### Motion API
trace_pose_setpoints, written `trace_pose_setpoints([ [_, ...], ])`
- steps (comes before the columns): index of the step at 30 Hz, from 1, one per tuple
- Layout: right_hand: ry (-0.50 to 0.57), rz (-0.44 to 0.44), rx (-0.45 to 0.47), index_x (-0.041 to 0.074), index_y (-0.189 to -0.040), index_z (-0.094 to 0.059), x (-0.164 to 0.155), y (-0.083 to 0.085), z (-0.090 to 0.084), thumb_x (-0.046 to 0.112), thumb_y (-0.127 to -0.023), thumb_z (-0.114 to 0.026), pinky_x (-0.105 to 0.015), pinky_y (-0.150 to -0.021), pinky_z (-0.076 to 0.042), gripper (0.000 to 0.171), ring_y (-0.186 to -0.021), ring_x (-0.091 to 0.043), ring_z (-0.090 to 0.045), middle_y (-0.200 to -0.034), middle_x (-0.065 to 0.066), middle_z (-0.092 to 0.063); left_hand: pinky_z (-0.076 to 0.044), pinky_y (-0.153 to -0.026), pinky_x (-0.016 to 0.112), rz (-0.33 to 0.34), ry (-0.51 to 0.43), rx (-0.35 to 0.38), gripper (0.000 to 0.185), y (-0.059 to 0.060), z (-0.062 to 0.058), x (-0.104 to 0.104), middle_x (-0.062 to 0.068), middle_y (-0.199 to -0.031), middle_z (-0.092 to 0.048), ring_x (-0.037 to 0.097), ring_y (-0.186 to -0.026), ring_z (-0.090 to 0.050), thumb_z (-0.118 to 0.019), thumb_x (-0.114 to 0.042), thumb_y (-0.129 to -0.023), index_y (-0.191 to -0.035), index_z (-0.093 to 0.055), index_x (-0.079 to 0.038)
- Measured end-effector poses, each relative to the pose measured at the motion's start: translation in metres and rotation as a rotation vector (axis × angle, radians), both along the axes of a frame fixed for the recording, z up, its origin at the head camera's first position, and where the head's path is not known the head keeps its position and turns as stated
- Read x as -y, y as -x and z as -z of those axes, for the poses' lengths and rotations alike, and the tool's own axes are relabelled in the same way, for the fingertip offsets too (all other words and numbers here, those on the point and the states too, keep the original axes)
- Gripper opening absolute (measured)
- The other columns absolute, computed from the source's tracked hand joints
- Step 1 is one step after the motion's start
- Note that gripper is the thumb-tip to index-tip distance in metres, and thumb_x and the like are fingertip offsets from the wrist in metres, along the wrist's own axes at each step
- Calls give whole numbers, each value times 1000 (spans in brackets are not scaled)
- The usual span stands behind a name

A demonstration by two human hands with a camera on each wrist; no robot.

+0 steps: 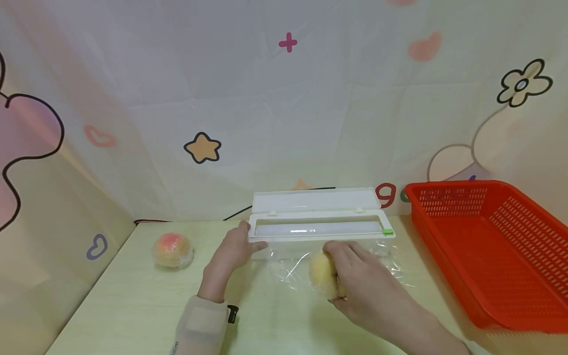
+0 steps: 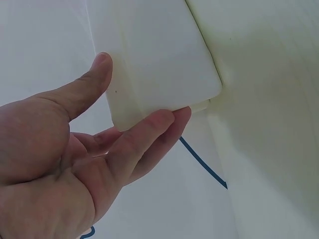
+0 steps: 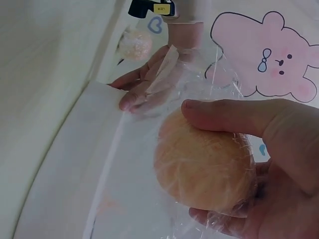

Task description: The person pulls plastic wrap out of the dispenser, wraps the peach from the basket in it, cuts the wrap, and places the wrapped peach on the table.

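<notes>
A white cling film dispenser (image 1: pixel 319 239) lies at the back of the table, its lid (image 1: pixel 315 200) raised and a roll of film (image 1: pixel 319 229) showing inside. My left hand (image 1: pixel 234 248) grips the dispenser's left end; in the left wrist view thumb and fingers are on either side of the white casing (image 2: pixel 159 59). Just in front of the dispenser, my right hand (image 1: pixel 364 278) holds a yellow-pink peach (image 3: pixel 204 159) between thumb and fingers. Clear, crinkled film (image 1: pixel 288 268) clings around this peach and spreads to both sides along the dispenser's front.
Another peach (image 1: pixel 172 250), wrapped in film, sits on the table to the left. A red plastic basket (image 1: pixel 510 256) stands at the right. Behind the table hangs a patterned cloth (image 1: pixel 275 113). The dispenser's right end carries a green tab (image 1: pixel 388 231).
</notes>
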State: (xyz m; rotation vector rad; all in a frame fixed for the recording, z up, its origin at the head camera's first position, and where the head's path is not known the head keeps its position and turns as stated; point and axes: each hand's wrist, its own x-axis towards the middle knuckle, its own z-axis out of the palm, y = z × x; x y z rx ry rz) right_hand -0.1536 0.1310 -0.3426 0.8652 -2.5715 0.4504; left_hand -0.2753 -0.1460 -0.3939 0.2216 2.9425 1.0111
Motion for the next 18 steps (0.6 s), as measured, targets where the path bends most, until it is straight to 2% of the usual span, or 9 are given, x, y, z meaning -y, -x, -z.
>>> trace_pose_setpoints([
  [5, -56, 2, 128, 4, -126, -52, 3, 1, 9, 10, -62, -100, -42, -96, -53, 80, -110, -25, -56, -120, -7, -61, -54, -79, 46, 21, -32, 8, 51, -1, -1, 1, 21, -104, -64, 29, -89, -62, -76, -18, -95, -124, -49, 13],
  [14, -72, -39, 148, 0, -125, -53, 4, 11, 25, 8, -62, -97, -43, -93, -53, 77, -105, -26, -58, -118, -9, -62, -53, -77, 42, 31, -44, 19, 49, 1, -2, 3, 20, -103, -63, 28, -87, -59, -75, -14, -95, -124, -48, 14],
  [18, -67, -45, 155, -1, -126, -53, 4, 16, 30, 9, -61, -98, -46, -95, -53, 80, -110, -30, -59, -125, -14, -59, -53, -79, 43, 45, -35, 7, 47, 1, -2, 4, 21, -104, -64, 27, -88, -59, -74, -12, -96, -124, -48, 15],
])
